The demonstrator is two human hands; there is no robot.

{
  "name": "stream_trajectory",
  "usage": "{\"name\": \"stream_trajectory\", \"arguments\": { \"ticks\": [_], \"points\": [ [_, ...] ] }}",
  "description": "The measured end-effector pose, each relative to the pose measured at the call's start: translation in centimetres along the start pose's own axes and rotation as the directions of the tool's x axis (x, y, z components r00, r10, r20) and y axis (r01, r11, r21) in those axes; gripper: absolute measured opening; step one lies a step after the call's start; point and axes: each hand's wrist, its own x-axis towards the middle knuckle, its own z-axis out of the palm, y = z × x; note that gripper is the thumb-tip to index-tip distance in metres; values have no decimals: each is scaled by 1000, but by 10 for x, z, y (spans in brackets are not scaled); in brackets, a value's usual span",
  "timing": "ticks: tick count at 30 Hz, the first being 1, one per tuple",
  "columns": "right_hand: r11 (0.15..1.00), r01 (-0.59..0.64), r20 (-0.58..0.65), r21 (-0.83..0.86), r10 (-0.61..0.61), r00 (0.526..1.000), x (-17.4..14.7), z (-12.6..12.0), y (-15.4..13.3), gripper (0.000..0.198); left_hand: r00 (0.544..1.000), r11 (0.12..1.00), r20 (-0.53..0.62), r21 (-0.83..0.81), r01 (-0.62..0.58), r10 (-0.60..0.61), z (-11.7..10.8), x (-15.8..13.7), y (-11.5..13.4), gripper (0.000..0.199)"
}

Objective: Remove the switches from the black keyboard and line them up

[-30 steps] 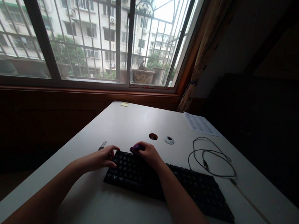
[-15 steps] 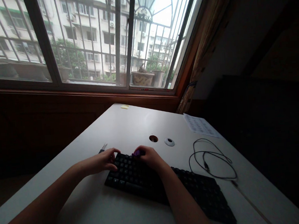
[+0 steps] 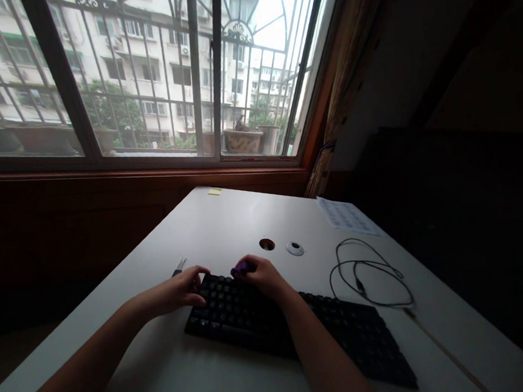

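Observation:
A black keyboard (image 3: 232, 308) lies at a slant across the white desk. At its left end, my left hand (image 3: 182, 289) grips the edge, thumb on the near side and fingers at the far corner. My right hand (image 3: 265, 276) is over the upper rows of keys, its fingers closed round a small purple object (image 3: 240, 269). What kind of object this is cannot be made out. My right forearm hides the middle of the keyboard. Just beyond my left hand lies a small tool (image 3: 177, 269) with a dark handle and metal prongs.
A black cable (image 3: 360, 288) lies coiled on the right of the white desk (image 3: 191, 226). Farther back are a round hole (image 3: 267, 244), its white ring cover (image 3: 295, 248), a printed sheet (image 3: 348, 216) and a yellow sticky note (image 3: 214, 191). A barred window (image 3: 150, 77) is beyond.
The view has shifted slightly, so the window sits a little lower and farther left. Both hands keep nearly the same places on the keyboard, the right one still holding the purple object.

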Motion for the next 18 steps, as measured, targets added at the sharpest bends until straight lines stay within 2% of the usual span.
{"name": "stream_trajectory", "arguments": {
  "ticks": [7, 16, 18],
  "points": [
    [998, 46, 83, -34, -42, 996, 0, 1, 3, 16, 1000, 1000, -1, 3, -1, 1, -1, 0, 0, 59],
    [998, 11, -39, -67, -14, 999, 1, 2, 0, 14, 1000, 1000, 1, 20, -11, 11, 0, 1, 0, 59],
    [999, 3, -24, -33, -4, 1000, 0, 1, -1, 17, 1000, 1000, 4, 24, -14, 14, -1, 1, 0, 60]
  ]
}}
